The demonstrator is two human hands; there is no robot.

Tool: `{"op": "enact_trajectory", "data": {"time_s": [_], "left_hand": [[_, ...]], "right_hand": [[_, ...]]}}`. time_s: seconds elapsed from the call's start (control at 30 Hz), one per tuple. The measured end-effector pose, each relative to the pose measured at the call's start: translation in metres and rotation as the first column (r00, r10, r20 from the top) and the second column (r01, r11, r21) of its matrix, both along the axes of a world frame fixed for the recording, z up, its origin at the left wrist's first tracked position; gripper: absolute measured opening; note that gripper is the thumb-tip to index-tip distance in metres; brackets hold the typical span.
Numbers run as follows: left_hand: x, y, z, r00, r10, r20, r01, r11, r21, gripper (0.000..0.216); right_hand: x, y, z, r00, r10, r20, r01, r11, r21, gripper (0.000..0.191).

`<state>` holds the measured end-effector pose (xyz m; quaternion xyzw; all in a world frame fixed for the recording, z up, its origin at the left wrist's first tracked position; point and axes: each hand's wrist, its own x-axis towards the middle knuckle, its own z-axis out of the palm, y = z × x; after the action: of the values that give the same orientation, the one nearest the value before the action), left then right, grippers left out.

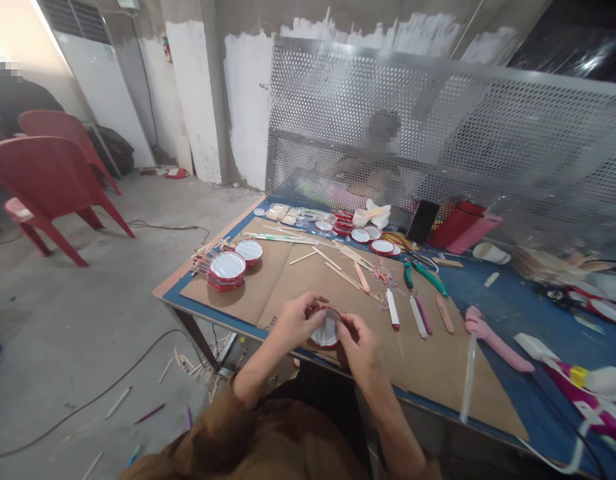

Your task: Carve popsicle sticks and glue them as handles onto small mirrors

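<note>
My left hand [294, 323] and my right hand [359, 341] both grip a small round red-rimmed mirror [327, 329] held over the near edge of the cardboard sheet [268, 283]. Fingers of both hands are closed around its rim. A stack of similar red round mirrors [227, 270] lies to the left on the cardboard, with one more [249, 251] behind it. Wooden craft sticks [338, 263] and coloured sticks [418, 317] lie just beyond my hands.
Green-handled pliers [428, 275] and a pink glue gun [493, 341] lie on the blue table [518, 307] to the right. More mirrors [361, 235] sit at the back. Behind a perforated metal screen [438, 133] sits another person. Red plastic chairs [48, 180] stand on the left; sticks litter the floor.
</note>
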<state>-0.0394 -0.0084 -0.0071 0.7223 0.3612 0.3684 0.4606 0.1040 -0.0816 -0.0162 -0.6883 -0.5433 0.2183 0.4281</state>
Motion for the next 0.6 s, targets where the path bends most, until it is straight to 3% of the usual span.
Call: {"op": "enact_trajectory", "data": {"time_s": [0.1, 0.2, 0.37, 0.47, 0.53, 0.6], "left_hand": [[-0.001, 0.001, 0.002, 0.998, -0.05, 0.039, 0.051, 0.998, -0.028, 0.028], [0.0, 0.002, 0.001, 0.998, -0.007, 0.06, 0.01, 0.999, -0.049, 0.032], [0.004, 0.004, 0.001, 0.997, 0.004, -0.081, -0.004, 1.0, -0.004, 0.022], [0.004, 0.004, 0.004, 0.989, -0.015, -0.146, 0.017, 1.0, 0.013, 0.019], [0.003, 0.004, 0.005, 0.986, -0.014, -0.166, 0.016, 1.0, 0.009, 0.02], [0.003, 0.005, 0.005, 0.984, -0.016, -0.176, 0.019, 1.0, 0.012, 0.021]], "right_hand": [[-0.001, 0.003, 0.002, 0.993, -0.042, -0.111, 0.037, 0.998, -0.046, 0.03], [-0.004, 0.005, 0.002, 0.989, -0.073, -0.131, 0.067, 0.997, -0.045, 0.03], [0.0, 0.004, 0.004, 0.997, -0.01, -0.071, 0.007, 0.999, -0.037, 0.031], [0.021, 0.005, 0.014, 0.979, -0.079, 0.186, 0.088, 0.995, -0.04, 0.031], [0.042, 0.007, 0.023, 0.864, -0.218, 0.453, 0.233, 0.972, 0.024, 0.025], [0.061, 0.012, 0.031, 0.698, -0.263, 0.666, 0.311, 0.949, 0.049, 0.021]]}}
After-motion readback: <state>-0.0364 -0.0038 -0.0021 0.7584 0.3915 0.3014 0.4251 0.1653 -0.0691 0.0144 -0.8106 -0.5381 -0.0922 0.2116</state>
